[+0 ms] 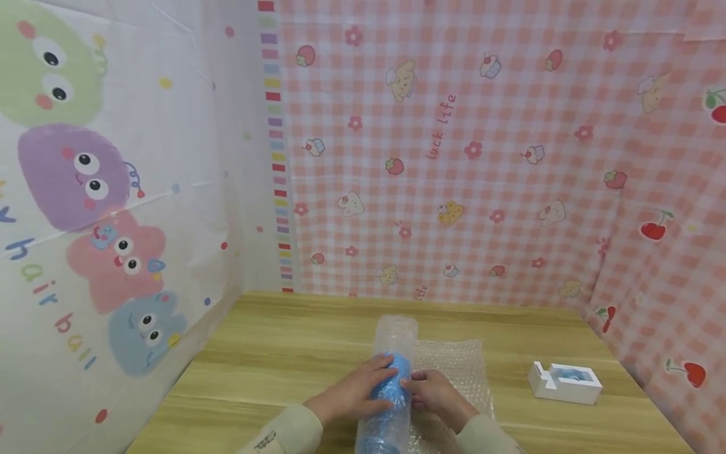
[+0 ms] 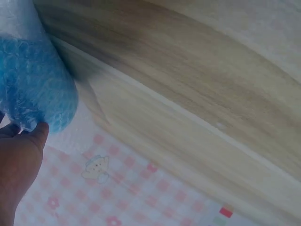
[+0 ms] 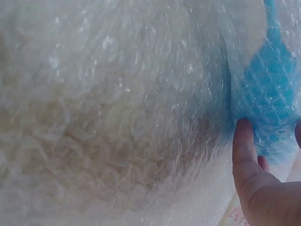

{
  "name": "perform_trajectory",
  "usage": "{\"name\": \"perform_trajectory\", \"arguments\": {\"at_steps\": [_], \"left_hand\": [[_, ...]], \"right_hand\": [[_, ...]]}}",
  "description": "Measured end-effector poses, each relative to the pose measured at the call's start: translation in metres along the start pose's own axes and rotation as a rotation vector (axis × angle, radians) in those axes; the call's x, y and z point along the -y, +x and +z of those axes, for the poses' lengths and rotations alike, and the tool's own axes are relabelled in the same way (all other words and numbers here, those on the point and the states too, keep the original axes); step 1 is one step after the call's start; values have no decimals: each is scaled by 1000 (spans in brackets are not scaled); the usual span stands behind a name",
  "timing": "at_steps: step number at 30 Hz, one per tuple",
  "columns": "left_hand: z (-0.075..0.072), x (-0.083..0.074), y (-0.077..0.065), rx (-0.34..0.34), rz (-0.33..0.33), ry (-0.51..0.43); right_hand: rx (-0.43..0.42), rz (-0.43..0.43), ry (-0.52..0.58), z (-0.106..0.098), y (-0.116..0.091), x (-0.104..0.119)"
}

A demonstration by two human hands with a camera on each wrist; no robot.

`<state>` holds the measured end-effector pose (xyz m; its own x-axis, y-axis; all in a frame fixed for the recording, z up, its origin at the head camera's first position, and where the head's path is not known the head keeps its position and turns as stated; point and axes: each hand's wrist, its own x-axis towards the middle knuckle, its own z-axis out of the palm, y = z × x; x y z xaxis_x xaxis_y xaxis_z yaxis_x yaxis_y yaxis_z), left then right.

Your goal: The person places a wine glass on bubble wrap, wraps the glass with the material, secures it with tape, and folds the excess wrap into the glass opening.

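Observation:
A long blue object [image 1: 399, 366], wrapped in clear bubble wrap [image 1: 396, 329], lies lengthwise on the table. Through the plastic in the right wrist view, the blue part [image 3: 270, 80] shows a narrow stem that widens into a broader body; its kind stays blurred. My left hand [image 1: 357, 388] rests over the roll from the left, its fingers spread across the top. On the other side, my right hand [image 1: 437, 394] has bent fingers and pinches the wrap at the roll's right edge. A loose sheet of bubble wrap [image 1: 454, 362] spreads flat to the right, partly under the right forearm.
A white tape dispenser [image 1: 567, 384] with a light blue roll inside stands on the right of the wood-grain table [image 1: 272, 340]. Printed cloths hang behind and at both sides: a pink checked one [image 1: 442, 189] and a white cartoon one [image 1: 187, 126].

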<state>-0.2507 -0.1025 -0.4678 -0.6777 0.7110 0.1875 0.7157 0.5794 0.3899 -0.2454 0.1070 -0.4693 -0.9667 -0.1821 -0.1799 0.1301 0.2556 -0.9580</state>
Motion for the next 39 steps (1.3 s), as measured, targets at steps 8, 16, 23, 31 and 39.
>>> {"name": "perform_trajectory", "arguments": {"at_steps": [8,16,23,31,39], "left_hand": [[1,-5,2,3,-22,33],[-1,4,-4,-25,-49,-173],[-7,11,-8,-55,-56,-218],[-13,11,-1,15,-123,-323],[-10,11,1,-6,-113,-258]], "right_hand": [[83,-12,34,-2,0,-4],[76,-26,-38,3,0,0],[114,53,-18,0,3,4],[161,40,48,-2,0,-1],[153,60,76,5,1,-4]]}}
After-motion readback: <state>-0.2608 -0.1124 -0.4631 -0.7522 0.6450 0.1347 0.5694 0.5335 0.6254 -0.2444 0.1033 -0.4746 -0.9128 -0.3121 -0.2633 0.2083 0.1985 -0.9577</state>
